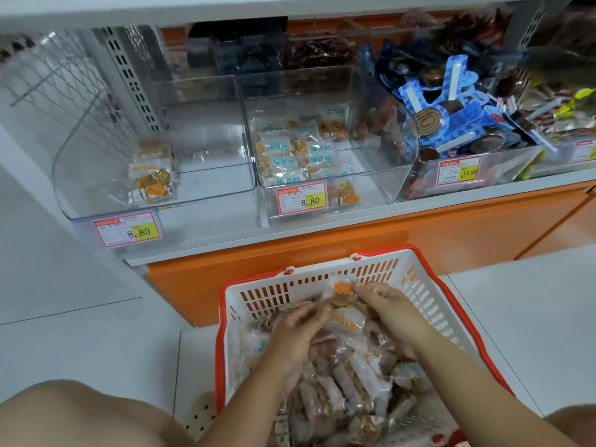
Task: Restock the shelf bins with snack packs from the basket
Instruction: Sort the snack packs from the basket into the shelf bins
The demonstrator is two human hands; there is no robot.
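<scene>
Biggest thing up top is the white shelf point(225, 240) with three clear bins along its front edge. The left bin point(209, 175) only has a few orange-logo packs point(151, 175) stacked in its front left corner. The middle bin point(364, 175) has a low layer of teal-print packs point(290, 150); we can't make out the lettering on them. The right bin point(496, 169) is heaped with blue packs point(451, 114) of swirl rolls.

Down on the floor, right against the shelf's orange base, is the white basket point(290, 285) with the red rim. It's full of a loose pile of wrapped snacks point(348, 382).

Both our hands are inside it, near the far wall. We've got one snack pack point(342, 293) held up above the pile, with an orange swirl logo at the top. Our right hand point(390, 311) has its fingers pinching the pack's top right corner, right by that logo. Our left hand point(296, 340) has its fingers curled onto the pack's lower left side.

Smallest bits are the price tags. The left tag point(127, 229) reads 8.80, the middle tag point(301, 198) reads 8.80, and the right tag point(459, 171) reads 12.80. The small print is too blurry to read.
</scene>
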